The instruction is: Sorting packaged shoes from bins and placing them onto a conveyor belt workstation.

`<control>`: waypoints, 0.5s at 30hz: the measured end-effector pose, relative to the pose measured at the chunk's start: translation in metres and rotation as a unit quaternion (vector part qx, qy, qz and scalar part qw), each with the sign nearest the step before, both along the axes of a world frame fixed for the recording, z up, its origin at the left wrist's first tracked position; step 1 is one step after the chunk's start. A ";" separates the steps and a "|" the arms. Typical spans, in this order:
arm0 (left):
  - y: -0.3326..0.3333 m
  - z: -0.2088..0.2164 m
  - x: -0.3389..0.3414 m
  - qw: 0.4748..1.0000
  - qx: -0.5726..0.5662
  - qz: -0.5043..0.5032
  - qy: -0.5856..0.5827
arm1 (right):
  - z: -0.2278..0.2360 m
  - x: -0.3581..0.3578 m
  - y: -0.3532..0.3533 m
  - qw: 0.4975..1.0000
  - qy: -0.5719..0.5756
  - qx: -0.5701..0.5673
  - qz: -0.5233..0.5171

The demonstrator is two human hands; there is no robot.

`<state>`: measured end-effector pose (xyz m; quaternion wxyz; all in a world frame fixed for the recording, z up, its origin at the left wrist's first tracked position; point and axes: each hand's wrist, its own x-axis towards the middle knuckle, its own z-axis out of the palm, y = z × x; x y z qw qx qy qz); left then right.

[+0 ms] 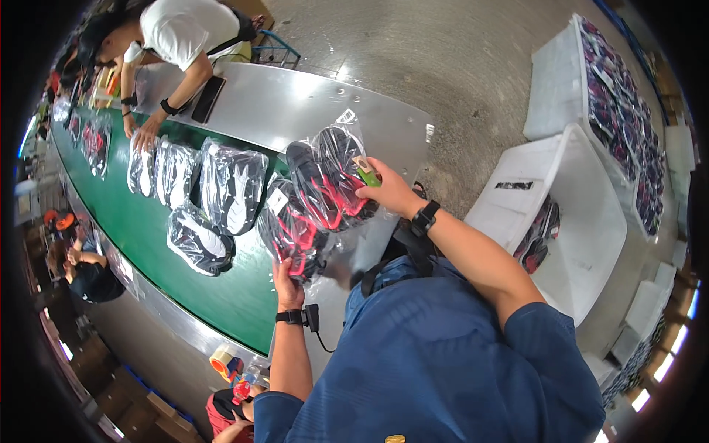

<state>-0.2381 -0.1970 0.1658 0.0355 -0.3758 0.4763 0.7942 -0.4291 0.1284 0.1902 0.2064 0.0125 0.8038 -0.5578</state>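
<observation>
My left hand (286, 284) grips the near end of a clear plastic bag of black-and-red shoes (294, 232) at the end of the green conveyor belt (258, 303). My right hand (390, 190) is closed around a small green object with a tan end (365, 171); its exact kind is unclear. That hand rests over a second bag of black shoes with red straps (314, 181), which lies partly on the metal table end. Farther along the belt are several bagged pairs of black-and-white shoes (235, 184).
A co-worker in a white shirt (185, 29) reaches over the belt at the far left. A white bin (502, 177) with bagged shoes inside stands to my right, beside a large bin heaped with bagged shoes (613, 96). A tape roll (221, 362) sits on the left edge.
</observation>
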 end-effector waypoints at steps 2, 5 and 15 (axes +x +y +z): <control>-0.011 -0.004 0.002 0.999 0.032 0.020 -0.008 | 0.011 0.004 0.012 0.987 -0.103 -0.123 -0.023; 0.010 0.043 -0.027 0.992 0.119 -0.025 -0.036 | 0.026 0.018 0.053 0.952 -0.176 -0.230 -0.103; 0.143 0.099 -0.081 0.975 0.089 -0.201 -0.036 | 0.054 0.127 0.200 0.889 -0.166 -0.266 -0.333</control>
